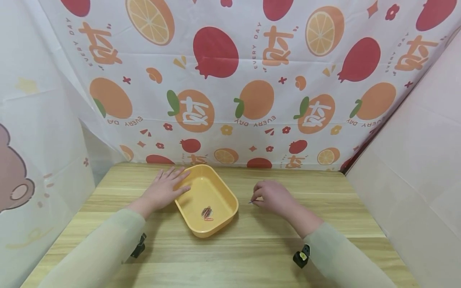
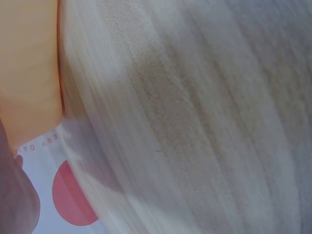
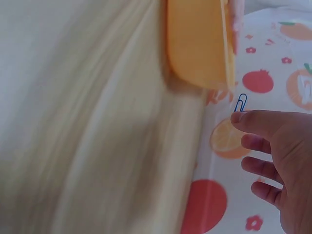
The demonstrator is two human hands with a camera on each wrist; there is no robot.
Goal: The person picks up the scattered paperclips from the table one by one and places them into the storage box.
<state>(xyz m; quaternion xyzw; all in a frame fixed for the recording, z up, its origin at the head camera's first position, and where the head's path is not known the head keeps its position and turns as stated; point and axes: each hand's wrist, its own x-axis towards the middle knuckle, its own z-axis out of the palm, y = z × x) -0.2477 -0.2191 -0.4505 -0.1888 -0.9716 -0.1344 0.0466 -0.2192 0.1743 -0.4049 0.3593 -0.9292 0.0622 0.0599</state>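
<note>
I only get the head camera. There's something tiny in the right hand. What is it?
Observer: A blue paper clip, pinched at the tips of the right hand; the right wrist view shows its colour and loop shape.
Operator: Is the clip over the yellow tray yet?
Observer: Not yet. In the right wrist view the clip sits just short of the yellow tray, off its near corner.
Operator: What's the left hand doing?
Observer: The left wrist view is blurred, but the tray wall lies right beside the left hand, with bare wooden table next to it.
</note>
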